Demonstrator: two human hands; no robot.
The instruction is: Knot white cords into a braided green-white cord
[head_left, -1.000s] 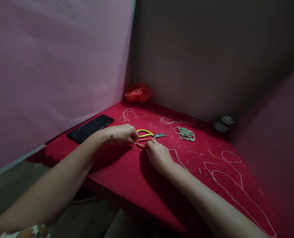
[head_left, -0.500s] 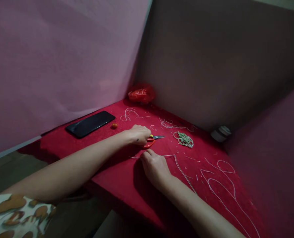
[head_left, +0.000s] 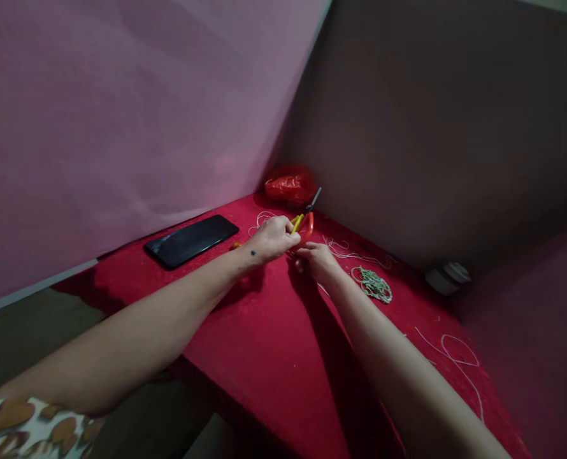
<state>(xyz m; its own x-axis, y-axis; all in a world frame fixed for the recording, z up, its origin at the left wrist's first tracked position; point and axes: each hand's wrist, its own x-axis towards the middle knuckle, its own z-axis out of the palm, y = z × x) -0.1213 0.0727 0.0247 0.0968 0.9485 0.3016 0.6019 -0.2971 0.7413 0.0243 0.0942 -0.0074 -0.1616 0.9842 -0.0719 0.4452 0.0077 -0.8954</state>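
The left hand (head_left: 272,237) is closed around the scissors (head_left: 306,223), which are held off the red table (head_left: 264,331) just right of the phone (head_left: 192,239), with the blades tipped up and away. The right hand (head_left: 318,261) sits just beside the handles, fingers curled; I cannot tell whether it pinches anything. The scissors look light and rigid, with smooth plastic loops and a short, sharp metal tip, so they are best taken by the loops, never the blades. Further right of the phone lie a bead tangle (head_left: 372,284) and loose thread (head_left: 448,338), both limp, very light and likely to snag.
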